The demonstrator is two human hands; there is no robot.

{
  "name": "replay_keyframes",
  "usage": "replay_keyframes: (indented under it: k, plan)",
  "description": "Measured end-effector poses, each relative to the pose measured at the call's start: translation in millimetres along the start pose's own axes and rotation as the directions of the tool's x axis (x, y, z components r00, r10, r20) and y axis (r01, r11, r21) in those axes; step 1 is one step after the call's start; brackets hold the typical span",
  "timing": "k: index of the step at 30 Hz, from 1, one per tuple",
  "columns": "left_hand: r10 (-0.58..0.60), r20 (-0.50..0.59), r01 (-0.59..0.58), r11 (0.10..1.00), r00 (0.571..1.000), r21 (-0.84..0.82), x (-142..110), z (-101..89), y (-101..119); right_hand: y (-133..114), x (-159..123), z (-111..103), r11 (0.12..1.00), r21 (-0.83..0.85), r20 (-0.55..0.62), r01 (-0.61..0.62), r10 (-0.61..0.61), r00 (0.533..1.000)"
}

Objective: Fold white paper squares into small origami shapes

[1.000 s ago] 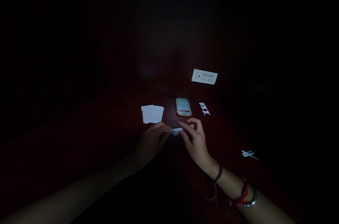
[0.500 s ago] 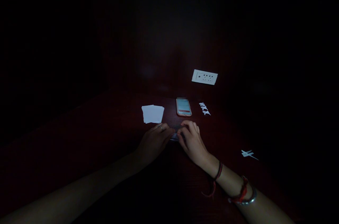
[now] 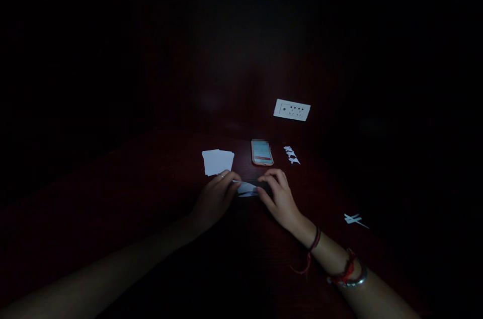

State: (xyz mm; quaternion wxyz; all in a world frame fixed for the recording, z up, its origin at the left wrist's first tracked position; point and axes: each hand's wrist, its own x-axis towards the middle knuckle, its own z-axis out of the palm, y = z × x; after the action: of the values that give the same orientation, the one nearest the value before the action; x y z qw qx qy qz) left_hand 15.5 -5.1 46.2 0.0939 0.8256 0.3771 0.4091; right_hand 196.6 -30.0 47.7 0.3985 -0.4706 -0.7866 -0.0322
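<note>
A small folded piece of white paper (image 3: 247, 189) lies low over the tabletop between my two hands. My left hand (image 3: 216, 197), with a ring on one finger, pinches its left end between thumb and fingers. The thumb of my right hand (image 3: 279, 199) touches or nearly touches the right end, while its other fingers arch above, apart from the thumb. Fingers cover both ends of the paper, and its full shape is hard to make out in the dim light. Just beyond my left hand sits a stack of white paper sheets (image 3: 218, 162).
A phone (image 3: 261, 153) with a lit screen lies beyond my hands. Right of it are folded white paper pieces (image 3: 292, 155). Thin white paper strips (image 3: 354, 219) lie crossed farther right. A white socket panel (image 3: 292, 109) is on the wall behind the dark red table (image 3: 151, 178).
My hands came closer together over the paper half a second ago and have since spread apart. More of the folded paper now shows between them. The stack, phone and scraps have stayed put.
</note>
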Motion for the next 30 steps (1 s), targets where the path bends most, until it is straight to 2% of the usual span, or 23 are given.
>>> replay_keyframes:
  k: [4,9,16,19,21,23,26,30]
  plan:
    - [0.040,0.044,-0.041,0.999,0.998,0.019,-1.8,2.2,3.5,-5.2,-1.0,0.0,0.999,-0.022,0.041,0.039,-0.038,0.998]
    - [0.137,0.097,-0.150,0.979,0.986,0.138,-1.8,2.4,1.9,-8.9,-1.2,-2.8,0.988,-0.115,0.097,0.102,-0.091,0.991]
    - [0.254,0.070,-0.264,0.930,0.965,0.254,5.2,-8.2,-9.8,-10.1,0.7,-6.6,0.969,-0.199,0.109,0.150,-0.130,0.985]
    - [0.221,0.026,-0.219,0.932,0.975,0.288,10.6,-16.9,-25.7,-6.7,1.3,-6.6,0.979,-0.172,0.078,0.114,-0.102,0.992]
    - [0.158,-0.058,-0.135,0.948,0.986,0.288,13.3,-21.3,-34.9,-3.9,1.8,-5.6,0.992,-0.114,0.033,0.058,-0.054,0.998]
    - [0.095,-0.095,-0.070,0.969,0.991,0.237,14.4,-23.4,-37.9,-1.4,2.7,-3.7,1.000,-0.003,0.008,-0.005,0.005,1.000]
    - [0.073,-0.030,-0.070,0.994,0.997,0.087,12.2,-22.0,-29.1,2.2,4.0,0.8,0.974,0.211,0.067,-0.088,0.075,0.995]
    - [0.073,0.125,-0.054,0.987,0.990,-0.148,6.8,-15.1,-11.0,7.4,3.5,9.7,0.862,0.437,0.203,-0.255,0.182,0.962]
